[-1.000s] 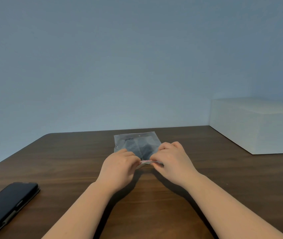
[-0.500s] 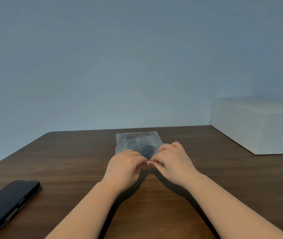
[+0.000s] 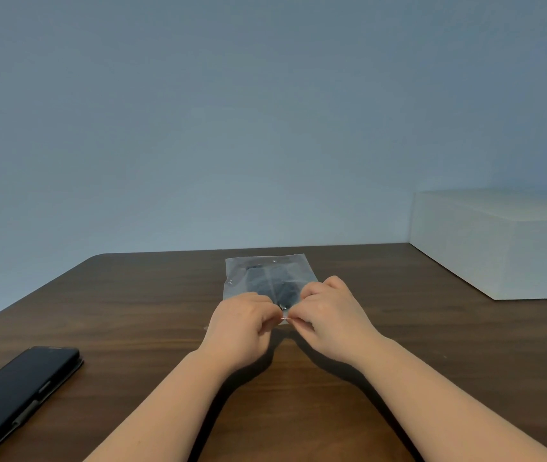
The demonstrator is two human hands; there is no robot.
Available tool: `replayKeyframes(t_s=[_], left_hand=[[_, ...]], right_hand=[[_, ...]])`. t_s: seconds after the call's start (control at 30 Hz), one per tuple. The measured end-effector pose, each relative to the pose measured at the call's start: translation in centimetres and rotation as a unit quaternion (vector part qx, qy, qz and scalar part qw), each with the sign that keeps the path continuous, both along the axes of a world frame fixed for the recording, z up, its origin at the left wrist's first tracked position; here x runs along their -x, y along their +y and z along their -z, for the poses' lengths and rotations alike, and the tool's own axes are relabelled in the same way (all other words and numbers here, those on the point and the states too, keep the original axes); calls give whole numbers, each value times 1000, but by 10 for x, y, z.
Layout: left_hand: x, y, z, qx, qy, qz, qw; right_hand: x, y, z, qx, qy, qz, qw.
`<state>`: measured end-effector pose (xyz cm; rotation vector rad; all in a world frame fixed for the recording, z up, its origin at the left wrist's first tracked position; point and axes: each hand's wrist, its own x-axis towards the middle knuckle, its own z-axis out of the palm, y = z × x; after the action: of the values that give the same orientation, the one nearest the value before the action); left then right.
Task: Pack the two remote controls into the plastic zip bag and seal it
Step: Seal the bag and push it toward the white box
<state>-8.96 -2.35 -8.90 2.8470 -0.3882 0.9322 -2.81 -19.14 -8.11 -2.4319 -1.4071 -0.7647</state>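
A: Both grips were pinched on the near edge of the zip bag (image 3: 267, 276). The left hand (image 3: 239, 323) and right hand (image 3: 328, 315) sat knuckle to knuckle, with the fingertips (image 3: 278, 315) of the left pressed together on a thin pale strip of plastic at the bag's mouth.

B: Noted. Working down by size, what carried it all?

A: A dark wood-grain worktop (image 3: 432, 345), with a rounded far-left corner and a plain grey-blue wall behind it.

B: Next largest?

A: A white box (image 3: 498, 245) stood on the far right of the worktop, well apart from the hands. A black phone (image 3: 15, 395) in a folio case lay flat at the near left edge, also well apart.

B: And the bag itself?

A: It was clear plastic, lying flat at mid-worktop and running away from the person. Its far end was free; its near end was hidden under the two hands.

B: Remotes?

A: The two remote controls (image 3: 265, 283) showed as dark shapes inside the bag, side by side and lengthwise. Their near ends reached almost to the pinch. Detail was blurred by the plastic, so buttons could not be made out.

B: Seal closed?

A: Could not tell. Only a short stretch of the strip showed between the hands.
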Motion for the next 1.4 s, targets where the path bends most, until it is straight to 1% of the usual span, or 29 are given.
replayKeyframes(t_s=[0.13,0.23,0.37,0.5,0.63,0.9,1.13,1.23,1.33,1.4], left_hand=[[2,6,0,38,11,-15,999],[3,14,0,83,10,-35,996],[5,16,-1,95,18,-35,995],[6,21,-2,114,21,-38,993],[6,23,-2,107,36,-34,993],[5,24,-1,105,40,-39,993],[4,21,1,95,62,-29,993],[8,19,0,83,108,-3,991],[13,16,-1,50,156,15,986],[17,11,-3,29,165,20,986]], right_hand=[[-4,-7,-3,14,-23,14,1000],[-7,-21,-10,4,7,41,999],[-6,-26,-13,29,34,44,998],[-11,-30,-13,43,41,59,996],[-12,-29,-13,50,47,56,996],[-15,-30,-11,32,62,24,997],[-17,-31,-3,-6,83,-9,996],[-17,-34,-1,24,115,1,993],[-11,-41,-2,84,160,2,984],[-7,-46,-2,108,149,-1,983]])
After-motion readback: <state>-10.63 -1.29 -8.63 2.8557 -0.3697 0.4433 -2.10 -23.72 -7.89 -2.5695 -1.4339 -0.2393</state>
